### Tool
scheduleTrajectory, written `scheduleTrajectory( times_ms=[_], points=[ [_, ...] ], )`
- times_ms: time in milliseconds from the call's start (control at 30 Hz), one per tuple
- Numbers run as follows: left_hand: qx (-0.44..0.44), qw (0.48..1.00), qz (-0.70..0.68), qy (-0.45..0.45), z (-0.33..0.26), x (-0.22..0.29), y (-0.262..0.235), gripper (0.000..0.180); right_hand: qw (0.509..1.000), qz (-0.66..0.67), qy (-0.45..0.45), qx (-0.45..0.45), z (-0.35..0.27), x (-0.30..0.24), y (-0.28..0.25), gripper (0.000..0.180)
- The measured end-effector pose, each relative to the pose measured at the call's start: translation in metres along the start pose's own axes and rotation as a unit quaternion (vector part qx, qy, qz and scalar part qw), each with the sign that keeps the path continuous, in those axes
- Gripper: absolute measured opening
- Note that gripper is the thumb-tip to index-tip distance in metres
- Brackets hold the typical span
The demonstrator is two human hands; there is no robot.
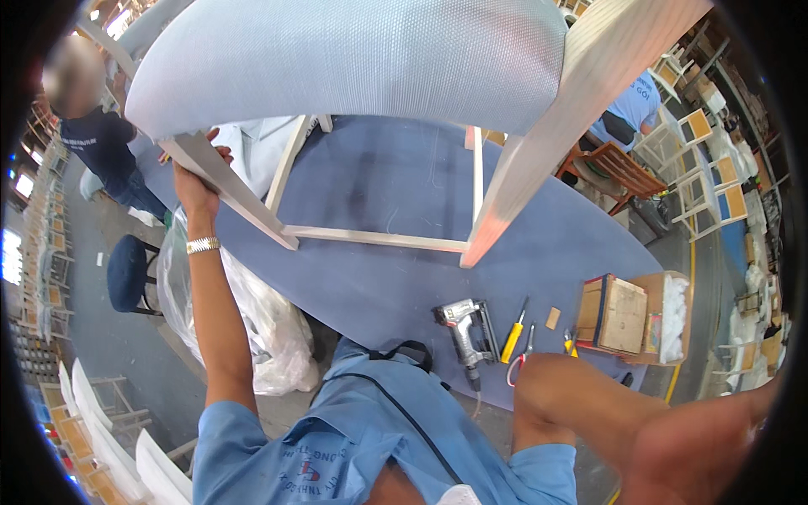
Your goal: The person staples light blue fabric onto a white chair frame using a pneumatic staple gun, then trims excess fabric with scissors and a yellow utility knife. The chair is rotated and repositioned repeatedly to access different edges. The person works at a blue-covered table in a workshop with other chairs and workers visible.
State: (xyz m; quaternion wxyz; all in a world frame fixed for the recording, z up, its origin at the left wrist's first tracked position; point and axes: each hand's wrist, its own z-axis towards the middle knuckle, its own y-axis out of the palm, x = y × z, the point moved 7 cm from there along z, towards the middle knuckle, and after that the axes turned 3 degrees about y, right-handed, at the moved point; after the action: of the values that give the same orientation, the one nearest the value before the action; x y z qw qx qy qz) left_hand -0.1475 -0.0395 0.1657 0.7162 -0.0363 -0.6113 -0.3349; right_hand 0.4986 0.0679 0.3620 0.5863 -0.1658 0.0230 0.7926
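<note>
A chair with pale wooden legs and a light grey woven fabric panel (353, 63) stands tilted on the blue-grey covered table (379, 295). My left hand (199, 181) grips its left wooden leg (244, 202), with fingertips showing behind the wood. A low rail (374, 239) joins the two near legs. Raised close to the view at the lower right, my right hand (703, 442) is away from the chair. Its fingers are blurred and partly lost in the dark rim. Below the chair lies a nail or staple gun (463, 332) with its hose attached.
Right of the gun lie a yellow-handled screwdriver (513, 337), scissors (520, 362) and an open carton (673, 328) holding smaller boxes. Clear plastic sheeting (261, 328) bulges at the table's left edge, near a dark stool (130, 273). Co-workers (101, 147) are at far left and right.
</note>
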Motion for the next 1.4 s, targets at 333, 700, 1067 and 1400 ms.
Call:
scheduleTrajectory(
  times_ms=[333, 700, 1067, 1400],
  points=[
    [0.168, 0.956, 0.152, 0.188, -0.030, -0.023, -0.015, 0.059, 0.862, -0.102, 0.490, 0.080, -0.140, 0.236, 0.023, 0.053],
    [0.248, 0.947, 0.144, 0.147, -0.001, 0.026, -0.008, 0.056, 0.897, 0.129, 0.378, -0.189, -0.123, 0.171, 0.273, 0.056],
    [0.109, 0.979, 0.007, 0.175, -0.078, 0.023, -0.014, 0.050, 0.912, 0.254, 0.320, 0.018, -0.103, 0.186, 0.212, 0.038],
    [0.039, 0.955, 0.169, 0.240, -0.234, 0.027, 0.112, 0.064, 0.799, 0.181, 0.543, 0.183, -0.063, 0.391, 0.139, 0.080]
  ],
)
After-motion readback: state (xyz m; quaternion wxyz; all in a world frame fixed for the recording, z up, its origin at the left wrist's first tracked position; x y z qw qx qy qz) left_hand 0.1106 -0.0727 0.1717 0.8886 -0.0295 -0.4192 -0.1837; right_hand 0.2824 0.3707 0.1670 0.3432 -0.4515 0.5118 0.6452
